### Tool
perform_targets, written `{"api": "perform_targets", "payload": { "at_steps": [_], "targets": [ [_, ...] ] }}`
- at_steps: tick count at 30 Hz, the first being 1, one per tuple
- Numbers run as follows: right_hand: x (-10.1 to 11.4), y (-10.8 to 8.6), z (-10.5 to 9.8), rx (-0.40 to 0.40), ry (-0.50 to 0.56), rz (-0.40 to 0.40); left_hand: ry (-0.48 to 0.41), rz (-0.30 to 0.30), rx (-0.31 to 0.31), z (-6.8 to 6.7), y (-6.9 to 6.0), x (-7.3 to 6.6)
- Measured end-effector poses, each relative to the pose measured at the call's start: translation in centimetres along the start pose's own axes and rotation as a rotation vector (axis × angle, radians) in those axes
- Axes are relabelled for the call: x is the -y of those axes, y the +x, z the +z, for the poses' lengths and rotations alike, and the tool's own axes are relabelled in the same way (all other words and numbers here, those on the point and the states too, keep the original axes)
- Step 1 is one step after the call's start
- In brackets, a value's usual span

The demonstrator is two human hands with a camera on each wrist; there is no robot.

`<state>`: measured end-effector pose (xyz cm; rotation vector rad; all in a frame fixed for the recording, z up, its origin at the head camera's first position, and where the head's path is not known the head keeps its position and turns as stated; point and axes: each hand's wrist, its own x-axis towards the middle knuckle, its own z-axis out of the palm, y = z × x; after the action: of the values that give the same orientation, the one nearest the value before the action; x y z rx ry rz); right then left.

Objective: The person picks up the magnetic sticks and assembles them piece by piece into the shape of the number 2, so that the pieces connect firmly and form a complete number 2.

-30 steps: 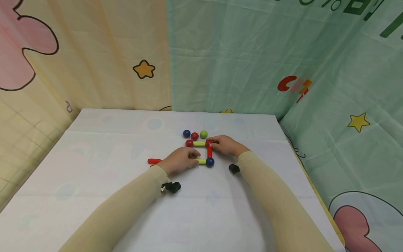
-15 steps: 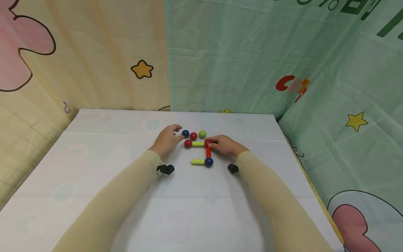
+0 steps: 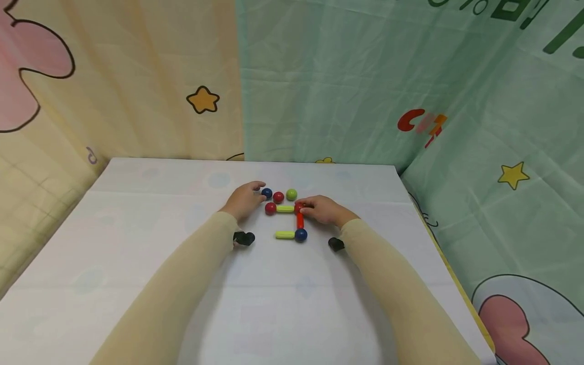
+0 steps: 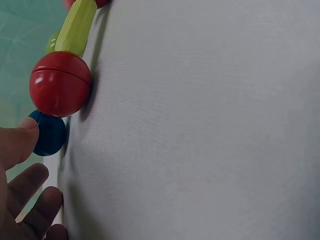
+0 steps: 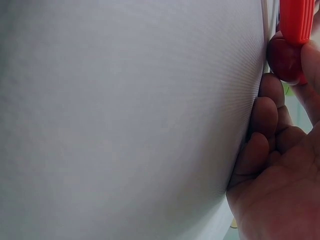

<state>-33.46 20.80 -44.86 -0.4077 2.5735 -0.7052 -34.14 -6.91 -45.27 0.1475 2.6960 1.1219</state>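
In the head view, my right hand (image 3: pixel 323 210) pinches the red corner ball (image 3: pixel 298 208) of a three-sided figure. A yellow-green rod (image 3: pixel 285 209) runs left from it to another red ball (image 3: pixel 270 208). Toward me, a red rod (image 3: pixel 300 221) joins it to a near blue ball (image 3: pixel 300 235), which bears a second yellow-green rod (image 3: pixel 285 234). My left hand (image 3: pixel 244 200) holds a loose blue ball (image 3: pixel 266 193) behind the figure; in the left wrist view the thumb lies against this blue ball (image 4: pixel 50 135), and the index finger is hidden.
Beside the held blue ball lie a loose red ball (image 3: pixel 279 197) and a green ball (image 3: pixel 291 194). The white-covered table (image 3: pixel 283 299) ends at a back edge before hanging curtains (image 3: pixel 319 101). Black wrist cameras (image 3: pixel 336 244) jut from both sleeves.
My left hand has left the near yellow-green rod and gone forward to the loose blue ball. The left sleeve now covers where red rods lay. My right hand stays at the red corner ball.
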Motion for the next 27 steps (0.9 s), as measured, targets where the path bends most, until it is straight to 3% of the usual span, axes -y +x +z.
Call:
{"api": "perform_targets", "payload": {
  "at_steps": [17,27],
  "targets": [
    [0.4,-0.3,0.0,-0.001,0.011,0.019,0.085,0.012,-0.016,0.7,0.6,-0.5],
    [0.3,-0.3,0.0,0.000,0.006,0.014,0.079,0.005,-0.015,0.9,1.1,-0.2]
  ]
}}
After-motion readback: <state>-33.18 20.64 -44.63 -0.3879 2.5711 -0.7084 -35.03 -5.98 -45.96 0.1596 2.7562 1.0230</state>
